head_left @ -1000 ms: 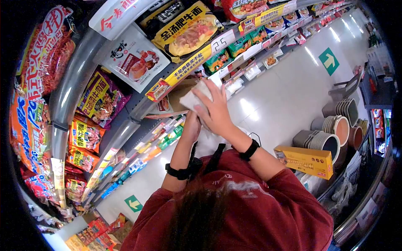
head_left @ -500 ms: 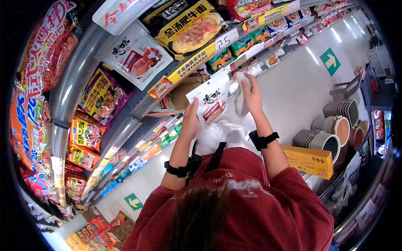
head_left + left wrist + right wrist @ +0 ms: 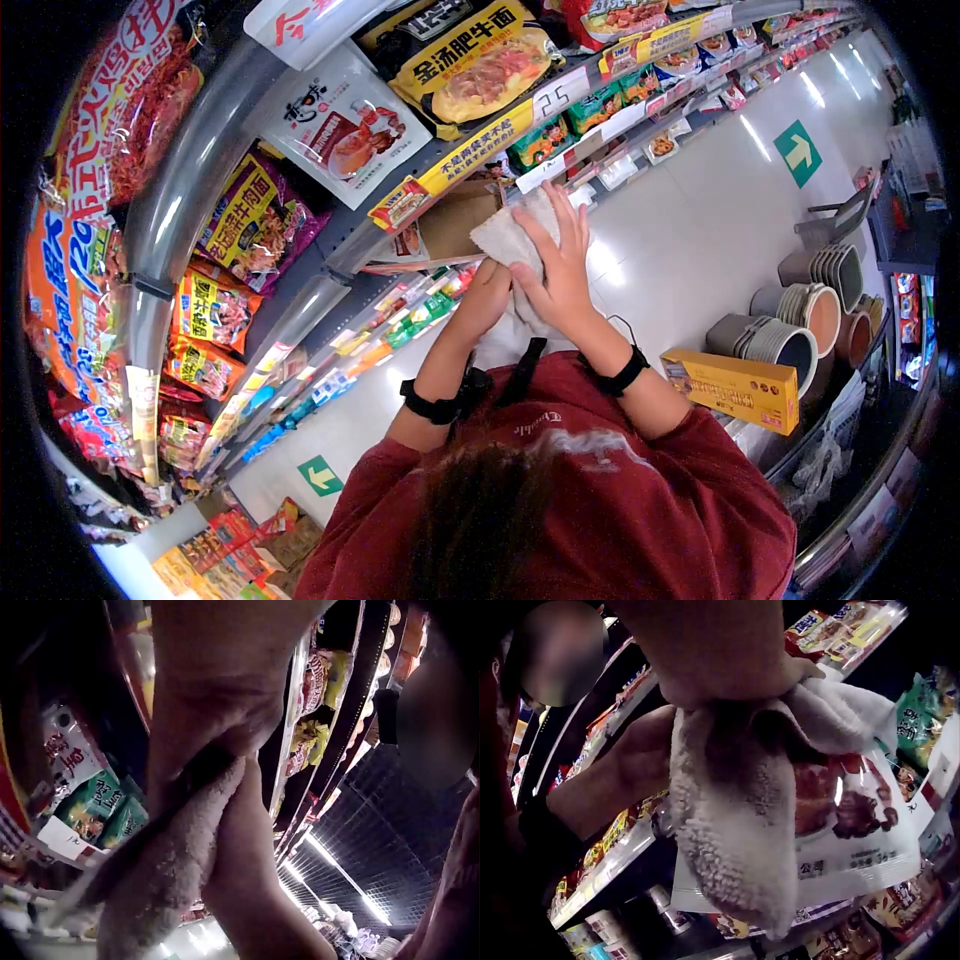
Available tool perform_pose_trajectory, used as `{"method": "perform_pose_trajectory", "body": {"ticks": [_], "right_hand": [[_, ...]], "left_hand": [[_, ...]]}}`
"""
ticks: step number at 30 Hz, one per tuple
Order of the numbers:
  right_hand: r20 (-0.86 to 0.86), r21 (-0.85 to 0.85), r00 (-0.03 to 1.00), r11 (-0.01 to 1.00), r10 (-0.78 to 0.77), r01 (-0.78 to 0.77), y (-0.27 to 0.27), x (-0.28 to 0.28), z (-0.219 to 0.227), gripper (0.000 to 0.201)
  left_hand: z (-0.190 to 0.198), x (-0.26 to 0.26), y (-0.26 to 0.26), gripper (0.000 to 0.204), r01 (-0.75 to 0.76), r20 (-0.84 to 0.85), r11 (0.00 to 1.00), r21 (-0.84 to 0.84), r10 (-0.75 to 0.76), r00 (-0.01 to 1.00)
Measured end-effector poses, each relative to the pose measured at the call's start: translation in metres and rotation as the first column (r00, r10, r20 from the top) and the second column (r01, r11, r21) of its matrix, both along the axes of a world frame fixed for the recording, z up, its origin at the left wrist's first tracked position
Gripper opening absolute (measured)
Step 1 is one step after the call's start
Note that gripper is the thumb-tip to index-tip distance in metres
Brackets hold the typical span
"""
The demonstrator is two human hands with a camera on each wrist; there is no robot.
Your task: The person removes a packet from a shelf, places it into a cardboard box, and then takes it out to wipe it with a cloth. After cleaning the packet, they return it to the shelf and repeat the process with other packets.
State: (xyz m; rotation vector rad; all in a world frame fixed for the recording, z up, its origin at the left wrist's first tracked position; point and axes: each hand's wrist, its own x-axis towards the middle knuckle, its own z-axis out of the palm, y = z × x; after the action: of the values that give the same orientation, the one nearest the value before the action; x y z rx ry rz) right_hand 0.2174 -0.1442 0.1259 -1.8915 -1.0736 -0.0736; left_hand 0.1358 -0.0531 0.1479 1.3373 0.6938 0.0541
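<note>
- You seem to be partway through wiping a white packet (image 3: 885, 859): the pale, fuzzy cloth (image 3: 496, 238) lies over its printed front, a judgement from how the two overlap.
- The packet is up between your hands, in front of your body and beside the shelf strip (image 3: 470, 155). From above the cloth hides it; the right wrist view shows its lower part and printed food picture sticking out past the cloth.
- Your left hand (image 3: 488, 298) grips the packet near its edge, closed on it as far as can be seen. Most of its fingertips are behind the cloth, so you cannot tell just how they lie.
- Your right hand (image 3: 558, 270) is open over the cloth, fingers fairly straight and spread, thumb apart, pressing the cloth towards the packet.
- The next move, as judged here, calls for a firm left hold and light, even pressure from the right, taking the cloth out to the part it leaves bare. Press too hard and the soft packet could bend or slip.
- Whether any dirt is left on the front, you cannot tell.
</note>
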Motion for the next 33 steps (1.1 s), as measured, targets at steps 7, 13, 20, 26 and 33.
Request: {"method": "perform_pose_trajectory", "body": {"ticks": [7, 13, 20, 26, 33], "right_hand": [[-0.16, 0.078, 0.987, 0.997, 0.032, -0.02, 0.006, 0.01, -0.011, 0.044], [-0.288, 0.118, 0.956, 0.989, -0.053, 0.09, 0.004, 0.025, -0.045, 0.04], [-0.94, 0.196, 0.335, 0.907, 0.066, 0.373, -0.02, 0.056, -0.053, 0.045], [-0.644, 0.25, 0.722, 0.962, 0.252, -0.112, -0.016, 0.046, -0.033, 0.056], [-0.833, 0.224, 0.514, 0.974, 0.203, -0.022, -0.014, 0.036, -0.02, 0.043]], "left_hand": [[-0.022, -0.016, 0.014, 0.029, 0.175, 0.11, 0.641, 0.748, -0.38, 0.919], [-0.024, -0.016, 0.017, 0.03, -0.024, 0.087, 0.997, 0.079, 0.017, 0.996], [-0.067, -0.034, 0.038, 0.029, -0.066, 0.035, 0.812, 0.579, 0.056, 0.998], [-0.068, -0.027, 0.04, 0.022, -0.322, 0.254, 0.939, -0.116, 0.342, 0.905], [-0.026, -0.022, 0.033, 0.032, -0.248, 0.288, 0.889, -0.385, 0.371, 0.883]]}}
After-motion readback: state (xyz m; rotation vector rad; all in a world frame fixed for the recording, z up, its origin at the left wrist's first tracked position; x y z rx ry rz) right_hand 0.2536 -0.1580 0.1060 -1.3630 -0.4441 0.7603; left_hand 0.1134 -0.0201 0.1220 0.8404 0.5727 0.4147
